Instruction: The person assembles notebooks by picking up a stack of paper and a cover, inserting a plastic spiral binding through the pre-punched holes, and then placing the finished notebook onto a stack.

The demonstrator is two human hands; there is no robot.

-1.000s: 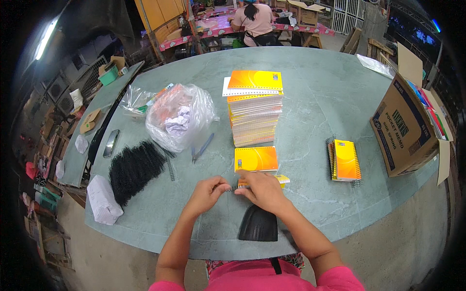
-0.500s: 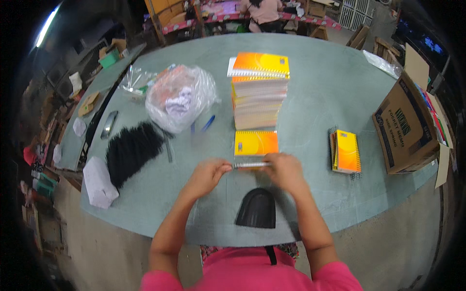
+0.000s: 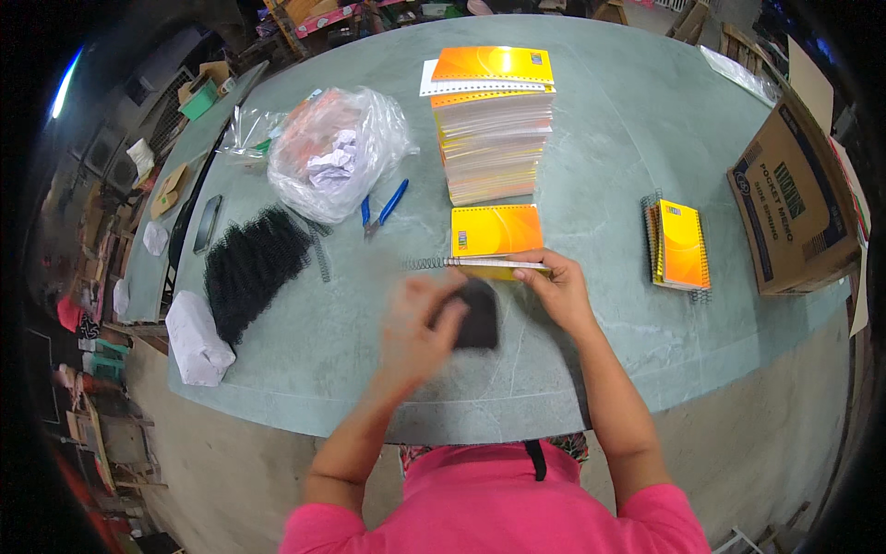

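My right hand (image 3: pixel 561 288) pinches the right end of a thin spiral notebook (image 3: pixel 503 265), held edge-on with some yellow cover showing. A loose wire coil (image 3: pixel 425 263) sticks out past its left end. My left hand (image 3: pixel 415 328) is smeared by motion below the coil, over the left side of a black dome-shaped piece (image 3: pixel 478 319); whether it touches that piece I cannot tell. Just beyond lies a yellow-orange notebook (image 3: pixel 496 229). Behind it rises a tall stack of punched notebooks (image 3: pixel 494 148).
Left on the table are blue-handled pliers (image 3: pixel 386 208), a pile of black coils (image 3: pixel 258 268), a plastic bag (image 3: pixel 337 148), a phone (image 3: pixel 209 224) and a white wrapped bundle (image 3: pixel 197 340). Coil-bound notebooks (image 3: pixel 681 245) and an open cardboard box (image 3: pixel 794 203) stand right.
My left hand has let go of the notebook's left end and moved toward me. The coil now shows beyond that end. The black piece appears closer to the notebook. The view has tilted down.
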